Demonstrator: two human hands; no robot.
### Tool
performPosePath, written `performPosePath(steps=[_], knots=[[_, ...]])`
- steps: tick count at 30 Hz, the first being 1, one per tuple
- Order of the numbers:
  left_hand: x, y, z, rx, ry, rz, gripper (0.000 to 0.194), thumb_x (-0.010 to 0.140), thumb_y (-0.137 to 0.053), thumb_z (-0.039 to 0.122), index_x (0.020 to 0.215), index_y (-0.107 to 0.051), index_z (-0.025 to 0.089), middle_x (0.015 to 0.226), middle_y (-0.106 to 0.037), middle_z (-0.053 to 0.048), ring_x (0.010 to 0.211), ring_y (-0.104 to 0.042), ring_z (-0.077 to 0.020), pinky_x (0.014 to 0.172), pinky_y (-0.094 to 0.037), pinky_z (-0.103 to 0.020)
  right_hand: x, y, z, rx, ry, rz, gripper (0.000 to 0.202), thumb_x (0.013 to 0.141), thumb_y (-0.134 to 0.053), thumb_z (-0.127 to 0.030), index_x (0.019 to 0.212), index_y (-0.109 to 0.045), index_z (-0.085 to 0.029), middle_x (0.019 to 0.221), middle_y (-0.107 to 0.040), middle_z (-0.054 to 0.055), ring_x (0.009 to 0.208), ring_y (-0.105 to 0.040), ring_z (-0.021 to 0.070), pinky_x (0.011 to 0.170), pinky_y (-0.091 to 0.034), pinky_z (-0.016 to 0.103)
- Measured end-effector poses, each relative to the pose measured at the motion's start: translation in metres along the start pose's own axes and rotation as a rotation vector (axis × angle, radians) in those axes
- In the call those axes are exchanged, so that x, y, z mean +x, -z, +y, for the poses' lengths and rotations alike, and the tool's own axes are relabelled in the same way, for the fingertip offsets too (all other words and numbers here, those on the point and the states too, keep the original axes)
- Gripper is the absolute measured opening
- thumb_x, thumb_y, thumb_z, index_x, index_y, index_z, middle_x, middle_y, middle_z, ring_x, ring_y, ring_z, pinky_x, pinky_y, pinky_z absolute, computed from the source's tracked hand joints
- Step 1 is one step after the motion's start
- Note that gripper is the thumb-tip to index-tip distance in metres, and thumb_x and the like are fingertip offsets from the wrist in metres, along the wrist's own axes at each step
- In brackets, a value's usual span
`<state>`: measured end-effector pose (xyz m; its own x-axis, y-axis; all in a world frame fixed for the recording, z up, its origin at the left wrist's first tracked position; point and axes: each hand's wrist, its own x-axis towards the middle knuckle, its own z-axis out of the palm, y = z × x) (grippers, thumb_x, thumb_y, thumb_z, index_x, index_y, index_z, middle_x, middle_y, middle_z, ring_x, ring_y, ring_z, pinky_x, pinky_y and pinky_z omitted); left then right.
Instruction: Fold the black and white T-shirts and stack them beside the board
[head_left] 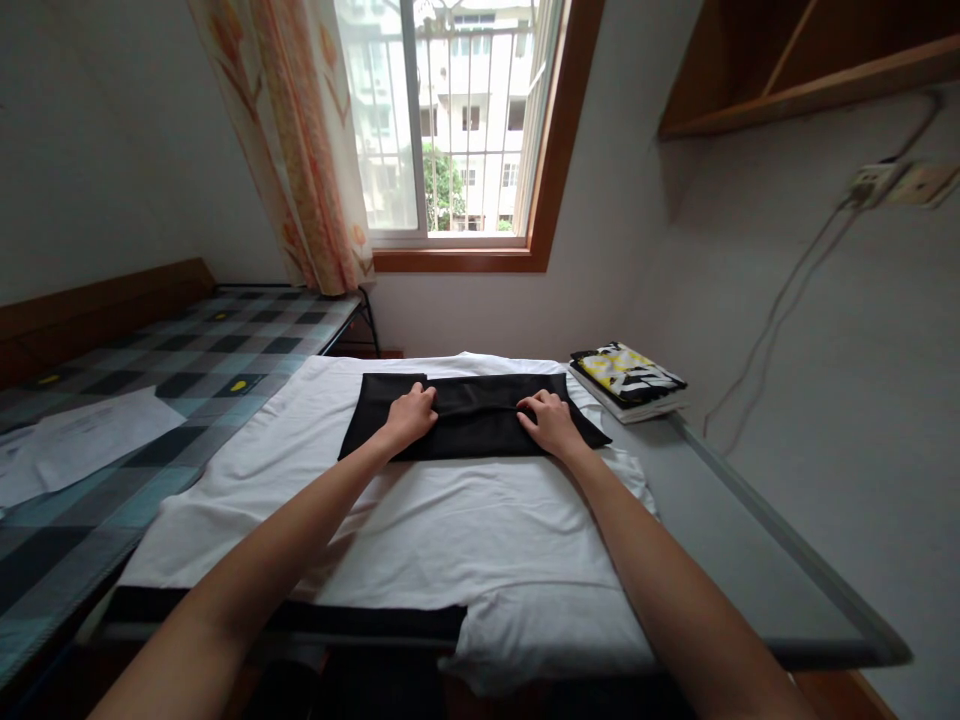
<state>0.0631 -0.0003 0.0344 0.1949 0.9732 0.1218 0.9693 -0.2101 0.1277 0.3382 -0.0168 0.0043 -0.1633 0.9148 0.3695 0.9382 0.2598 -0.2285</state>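
Head view: your left hand (413, 415) and right hand (550, 422) each pinch the upper layer of the folded black cloth (480, 430), which lies on the spread white fabric garment (450, 510) covering much of the grey bench (720, 530). Pull the two pinches unevenly and the fold could skew; drag low and you may ruck up the white garment, whose near edge already hangs over the bench and could slide. Your curled fingers hide the exact grip, dark layers merge, and the bench's underside falls into shadow.
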Motion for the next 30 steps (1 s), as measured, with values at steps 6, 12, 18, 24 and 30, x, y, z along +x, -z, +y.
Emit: performPosePath(steps=[6, 12, 18, 24, 30], knots=[[-0.010, -0.004, -0.026, 0.038, 0.015, 0.267, 0.059, 0.094, -0.038, 0.056, 0.140, -0.048, 0.021, 0.142, -0.046, -0.017, 0.133, -0.038, -0.0330, 0.109, -0.027, -0.046, -0.004, -0.003, -0.023, -0.007, 0.194, 0.048, 0.047, 0.094, -0.048, -0.046, 0.134, -0.056, -0.024, 0.144, -0.048, 0.012, 0.132, -0.040, 0.0284, 0.105, -0.032, 0.044], [-0.011, -0.023, -0.060, 0.082, 0.116, -0.014, 0.065, 0.094, -0.030, 0.062, 0.148, -0.037, 0.028, 0.157, -0.030, -0.011, 0.144, -0.020, -0.0395, 0.112, -0.014, -0.058, -0.006, -0.014, -0.032, -0.017, 0.189, -0.199, 0.055, 0.097, -0.036, -0.053, 0.145, -0.044, -0.027, 0.151, -0.041, 0.009, 0.141, -0.032, 0.0273, 0.112, -0.025, 0.048], [-0.017, -0.020, -0.057, 0.107, 0.033, 0.145, 0.063, 0.094, -0.030, 0.062, 0.146, -0.040, 0.029, 0.156, -0.031, -0.008, 0.144, -0.020, -0.0374, 0.113, -0.012, -0.061, -0.004, -0.016, -0.027, -0.012, 0.183, -0.221, 0.057, 0.097, -0.034, -0.055, 0.145, -0.043, -0.025, 0.153, -0.038, 0.008, 0.143, -0.029, 0.0266, 0.114, -0.023, 0.047], [-0.029, -0.007, -0.036, 0.101, -0.011, 0.298, 0.045, 0.091, -0.046, 0.053, 0.120, -0.063, 0.024, 0.129, -0.058, -0.012, 0.120, -0.050, -0.0308, 0.101, -0.036, -0.045, -0.003, -0.017, -0.026, -0.005, 0.183, -0.221, 0.057, 0.097, -0.035, -0.054, 0.145, -0.043, -0.025, 0.153, -0.038, 0.007, 0.143, -0.029, 0.0268, 0.114, -0.024, 0.047], [-0.031, -0.003, -0.024, 0.029, 0.131, 0.164, 0.037, 0.084, -0.055, 0.054, 0.094, -0.063, 0.019, 0.093, -0.066, -0.008, 0.088, -0.063, -0.0252, 0.073, -0.045, -0.032, -0.003, -0.016, -0.026, -0.010, 0.180, -0.215, 0.056, 0.097, -0.037, -0.052, 0.145, -0.045, -0.024, 0.152, -0.039, 0.007, 0.142, -0.030, 0.0263, 0.114, -0.025, 0.046]])
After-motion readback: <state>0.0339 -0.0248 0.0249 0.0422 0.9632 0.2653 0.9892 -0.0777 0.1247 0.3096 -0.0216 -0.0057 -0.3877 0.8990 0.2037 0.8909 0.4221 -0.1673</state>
